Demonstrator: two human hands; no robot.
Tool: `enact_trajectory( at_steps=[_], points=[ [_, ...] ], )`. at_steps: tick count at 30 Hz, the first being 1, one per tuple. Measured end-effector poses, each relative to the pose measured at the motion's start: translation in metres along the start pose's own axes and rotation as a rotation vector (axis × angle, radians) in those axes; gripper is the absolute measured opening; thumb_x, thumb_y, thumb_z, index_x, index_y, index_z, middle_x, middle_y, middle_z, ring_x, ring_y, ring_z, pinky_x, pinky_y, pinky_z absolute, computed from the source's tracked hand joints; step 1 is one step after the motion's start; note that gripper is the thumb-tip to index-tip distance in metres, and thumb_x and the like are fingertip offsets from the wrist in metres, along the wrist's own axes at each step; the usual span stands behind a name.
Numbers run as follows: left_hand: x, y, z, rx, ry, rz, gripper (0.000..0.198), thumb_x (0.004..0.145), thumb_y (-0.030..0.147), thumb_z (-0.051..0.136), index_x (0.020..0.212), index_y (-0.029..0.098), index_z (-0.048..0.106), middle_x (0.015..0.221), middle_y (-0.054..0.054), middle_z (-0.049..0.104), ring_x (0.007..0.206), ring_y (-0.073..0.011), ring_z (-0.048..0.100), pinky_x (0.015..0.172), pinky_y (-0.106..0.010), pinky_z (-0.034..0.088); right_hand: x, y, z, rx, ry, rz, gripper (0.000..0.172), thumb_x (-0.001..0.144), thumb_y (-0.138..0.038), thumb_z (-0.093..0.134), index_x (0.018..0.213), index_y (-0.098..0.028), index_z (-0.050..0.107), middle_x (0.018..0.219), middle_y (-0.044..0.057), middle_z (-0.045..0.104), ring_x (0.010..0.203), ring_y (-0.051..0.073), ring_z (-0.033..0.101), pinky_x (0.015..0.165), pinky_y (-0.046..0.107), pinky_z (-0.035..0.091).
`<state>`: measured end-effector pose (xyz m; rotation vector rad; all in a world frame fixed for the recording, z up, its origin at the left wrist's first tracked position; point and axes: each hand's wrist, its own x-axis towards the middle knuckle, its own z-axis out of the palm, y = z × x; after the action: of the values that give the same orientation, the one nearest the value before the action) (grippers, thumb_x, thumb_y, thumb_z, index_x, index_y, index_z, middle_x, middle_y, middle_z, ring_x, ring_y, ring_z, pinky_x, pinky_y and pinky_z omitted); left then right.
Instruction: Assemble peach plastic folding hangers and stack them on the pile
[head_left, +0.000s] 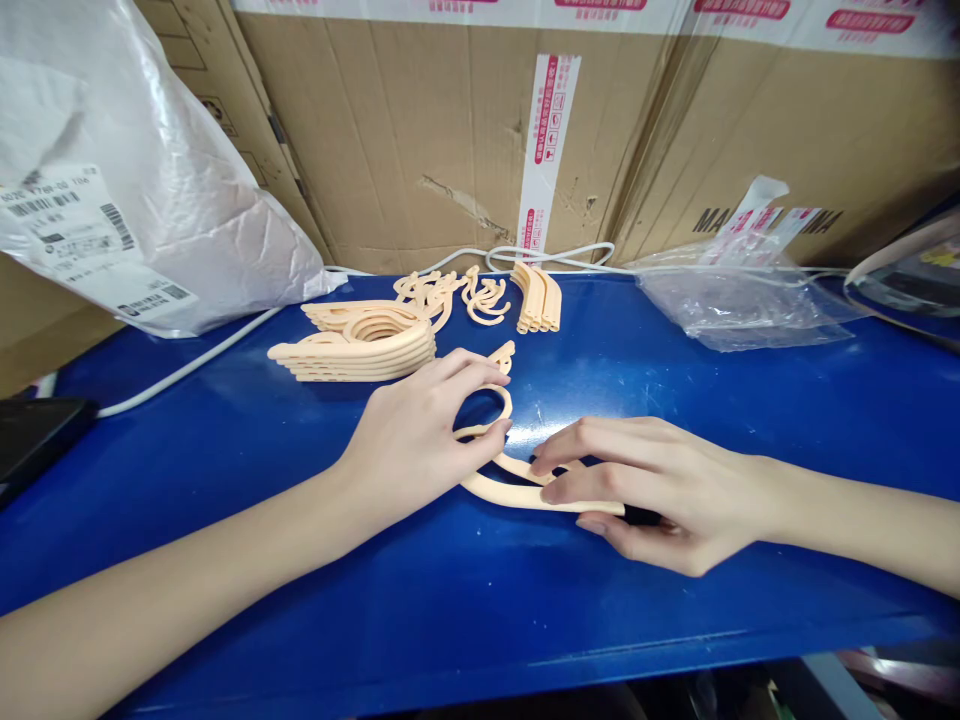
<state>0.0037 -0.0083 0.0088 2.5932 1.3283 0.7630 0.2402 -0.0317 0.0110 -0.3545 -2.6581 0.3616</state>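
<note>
apply even pressure: your left hand (pixel 424 422) and right hand (pixel 664 490), apart from each other, both grip the hanger (pixel 525 493) on the tabletop (pixel 420 610), where a lopsided push could skid or crack it.

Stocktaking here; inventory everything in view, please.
Handled pieces: uncounted, cream, centre front
Stacked pieces: several, cream, left-centre
Hook pieces: several, cream, back centre
Curved bars: several, cream, back centre
Parcel bag: one, white, left
Cardboard boxes: several, brown, back
Plastic bag: one, clear, right
Cable: uncounted, white, back and left
Flat object: one, black, left
Blurred object: one, dark, right edge
Tabletop: one, blue, beneath
Left grip: one, bare, at handled pieces
Right grip: one, bare, at handled pieces
</note>
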Motion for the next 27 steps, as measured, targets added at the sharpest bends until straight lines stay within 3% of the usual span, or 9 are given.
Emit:
enact_trajectory(
  at_steps=[12,22,27],
  points=[
    [-0.003,-0.002,0.003,0.038,-0.038,0.09,0.026,0.084,0.028,0.061,0.11,0.025,0.062,0.119,0.004,0.065,0.101,-0.0158,0.064,0.075,-0.026,0.05,-0.002,0.003,0.002,0.076,-0.005,0.048,0.042,0.081,0.002,0.046,0.119,-0.014,0.054,0.119,0.011,0.063,0.11,0.016,0.06,0.089,0.029,0.051],
    [-0.001,-0.003,0.005,0.021,-0.074,0.122,0.022,0.089,0.032,0.059,0.107,0.021,0.063,0.113,-0.001,0.067,0.099,-0.0195,0.063,0.083,-0.032,0.048,-0.003,0.008,0.002,-0.028,-0.02,0.135,0.04,0.087,-0.002,0.046,0.123,-0.017,0.054,0.115,0.009,0.063,0.107,0.019,0.055,0.093,0.037,0.047],
    [0.001,-0.003,0.001,-0.011,-0.13,0.145,0.025,0.098,0.032,0.046,0.114,0.019,0.06,0.114,-0.003,0.066,0.104,-0.0212,0.06,0.088,-0.037,0.047,-0.004,0.014,0.001,-0.16,-0.004,0.221,0.039,0.085,0.0,0.045,0.121,-0.014,0.054,0.11,0.01,0.061,0.105,0.022,0.052,0.092,0.039,0.044]
  ],
)
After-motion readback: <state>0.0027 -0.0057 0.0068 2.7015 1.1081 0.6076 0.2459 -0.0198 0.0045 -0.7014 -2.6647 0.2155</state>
